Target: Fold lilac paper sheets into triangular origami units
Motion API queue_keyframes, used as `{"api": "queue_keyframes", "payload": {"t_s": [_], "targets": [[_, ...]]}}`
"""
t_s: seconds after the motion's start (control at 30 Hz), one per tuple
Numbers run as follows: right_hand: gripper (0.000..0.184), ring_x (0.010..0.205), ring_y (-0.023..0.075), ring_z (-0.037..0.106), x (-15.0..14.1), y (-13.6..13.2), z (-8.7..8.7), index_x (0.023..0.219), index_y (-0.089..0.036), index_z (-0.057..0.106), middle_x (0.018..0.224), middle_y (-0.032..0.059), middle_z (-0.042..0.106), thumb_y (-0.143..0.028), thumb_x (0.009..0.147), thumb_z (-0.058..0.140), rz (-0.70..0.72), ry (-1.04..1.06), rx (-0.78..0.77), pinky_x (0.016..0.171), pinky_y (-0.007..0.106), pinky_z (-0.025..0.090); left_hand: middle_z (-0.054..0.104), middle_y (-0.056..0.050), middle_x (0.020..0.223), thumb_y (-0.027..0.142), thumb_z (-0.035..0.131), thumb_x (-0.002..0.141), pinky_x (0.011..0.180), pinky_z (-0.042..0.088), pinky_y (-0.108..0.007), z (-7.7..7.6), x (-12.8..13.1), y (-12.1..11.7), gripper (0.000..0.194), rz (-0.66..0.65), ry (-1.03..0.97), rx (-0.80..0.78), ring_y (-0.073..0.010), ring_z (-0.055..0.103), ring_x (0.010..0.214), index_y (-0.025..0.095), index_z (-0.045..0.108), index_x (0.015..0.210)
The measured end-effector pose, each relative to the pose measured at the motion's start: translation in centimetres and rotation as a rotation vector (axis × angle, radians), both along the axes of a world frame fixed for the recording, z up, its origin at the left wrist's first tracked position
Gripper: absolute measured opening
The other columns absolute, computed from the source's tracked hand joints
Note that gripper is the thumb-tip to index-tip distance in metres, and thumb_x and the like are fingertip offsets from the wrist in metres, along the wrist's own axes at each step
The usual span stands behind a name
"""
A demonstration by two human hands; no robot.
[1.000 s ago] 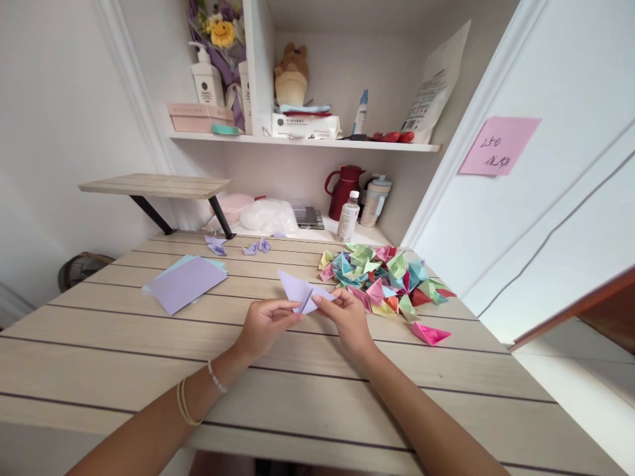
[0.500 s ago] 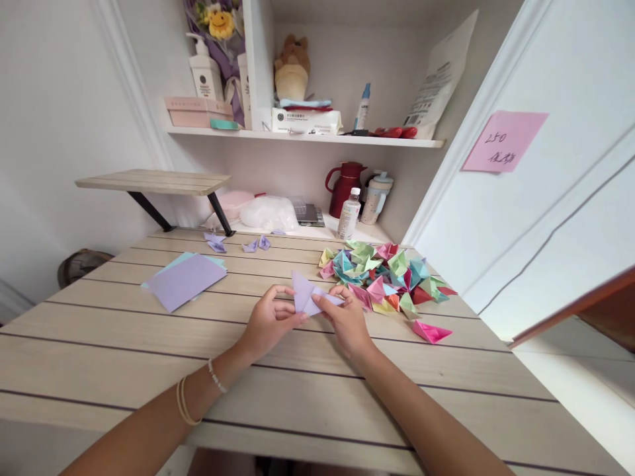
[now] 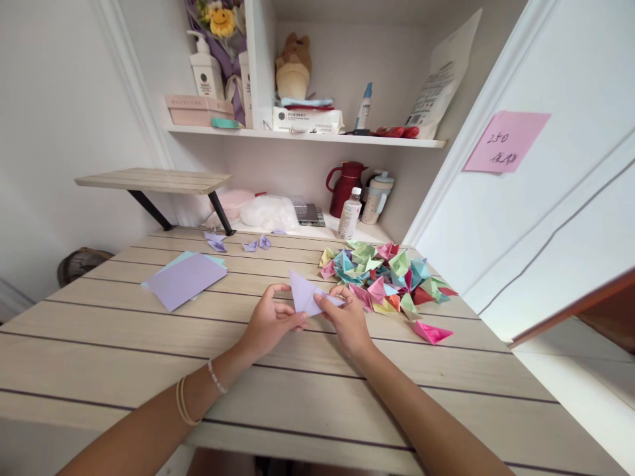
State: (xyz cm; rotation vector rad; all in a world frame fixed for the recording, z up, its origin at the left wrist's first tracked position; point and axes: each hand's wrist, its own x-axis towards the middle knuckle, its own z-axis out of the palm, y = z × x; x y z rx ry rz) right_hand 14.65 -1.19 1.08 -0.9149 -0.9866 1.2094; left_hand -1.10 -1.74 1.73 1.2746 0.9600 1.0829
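A partly folded sheet of lilac paper (image 3: 303,294) is held between both hands above the table, one pointed corner standing up at its left. My left hand (image 3: 270,317) pinches its lower left edge, thumb in front and the other fingers curled behind. My right hand (image 3: 344,317) grips the right part, with the thumb pressed on the front face. Just beyond and to the right lies a pile of colourful folded paper boats (image 3: 370,271). One pink paper boat (image 3: 432,332) sits apart, nearer to me.
Flat lilac paper (image 3: 188,281) and light-blue sheets lie at the left. Small lilac folded pieces (image 3: 256,244) are towards the back, near a raised wooden stand (image 3: 153,180). A plastic bottle (image 3: 350,215) and a red jug (image 3: 346,188) stand at the rear, under a loaded shelf (image 3: 307,137).
The lilac paper's left flap has swung rightwards and more upright. My left fingers have opened out and shifted to its lower left edge; the right hand has barely moved.
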Motion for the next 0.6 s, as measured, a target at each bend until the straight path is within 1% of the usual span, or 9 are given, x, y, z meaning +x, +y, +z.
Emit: {"api": "queue_keyframes", "payload": {"t_s": [0.13, 0.3, 0.37, 0.43, 0.53, 0.6], "targets": [[0.033, 0.055, 0.0117, 0.050, 0.06, 0.02, -0.12, 0.068, -0.020, 0.043, 0.059, -0.0050, 0.051, -0.035, 0.060, 0.072, 0.010, -0.004, -0.004, 0.051, 0.023, 0.044, 0.066, -0.003, 0.067, 0.026, 0.069, 0.065, 0.062, 0.051, -0.031, 0.12, -0.10, -0.08, 0.055, -0.012, 0.017, 0.030, -0.0201, 0.066, 0.065, 0.018, 0.036, 0.108], [0.033, 0.055, 0.0116, 0.049, 0.17, 0.05, -0.25, 0.067, -0.021, 0.042, 0.059, -0.0055, 0.050, -0.035, 0.061, 0.071, -0.008, -0.010, 0.008, 0.051, 0.022, 0.042, 0.067, -0.004, 0.075, 0.018, 0.076, 0.055, 0.065, 0.051, -0.029, 0.33, -0.35, -0.03, 0.070, -0.059, -0.015, 0.001, -0.0183, 0.066, 0.068, 0.019, 0.035, 0.113], [0.034, 0.054, 0.0115, 0.049, 0.18, 0.04, -0.20, 0.067, -0.021, 0.042, 0.058, -0.0057, 0.051, -0.035, 0.060, 0.072, -0.005, -0.012, 0.010, 0.050, 0.022, 0.042, 0.068, -0.005, 0.075, 0.018, 0.076, 0.055, 0.065, 0.050, -0.030, 0.33, -0.40, 0.07, 0.070, -0.060, -0.023, -0.026, -0.0186, 0.066, 0.068, 0.018, 0.036, 0.113], [0.034, 0.053, 0.0114, 0.049, 0.17, 0.03, -0.12, 0.066, -0.021, 0.042, 0.058, -0.0060, 0.051, -0.036, 0.060, 0.072, -0.003, -0.023, 0.015, 0.050, 0.023, 0.042, 0.067, -0.005, 0.071, 0.020, 0.074, 0.058, 0.062, 0.051, -0.029, 0.27, -0.39, 0.17, 0.066, -0.047, -0.024, -0.052, -0.0195, 0.066, 0.066, 0.017, 0.037, 0.112], [0.034, 0.051, 0.0104, 0.049, 0.11, -0.01, 0.01, 0.066, -0.020, 0.042, 0.056, -0.0064, 0.050, -0.036, 0.059, 0.072, -0.011, -0.053, 0.035, 0.049, 0.022, 0.041, 0.065, -0.002, 0.062, 0.024, 0.072, 0.061, 0.059, 0.051, -0.029, 0.15, -0.27, 0.21, 0.061, -0.024, -0.026, -0.081, -0.0212, 0.066, 0.063, 0.015, 0.038, 0.111], [0.033, 0.051, 0.0106, 0.050, 0.07, -0.08, 0.13, 0.071, -0.020, 0.044, 0.056, -0.0061, 0.052, -0.036, 0.060, 0.071, -0.002, -0.061, 0.038, 0.049, 0.021, 0.041, 0.064, -0.001, 0.059, 0.024, 0.072, 0.061, 0.059, 0.051, -0.030, 0.17, -0.22, 0.18, 0.060, -0.015, -0.031, -0.074, -0.0216, 0.066, 0.063, 0.015, 0.039, 0.110]]}}
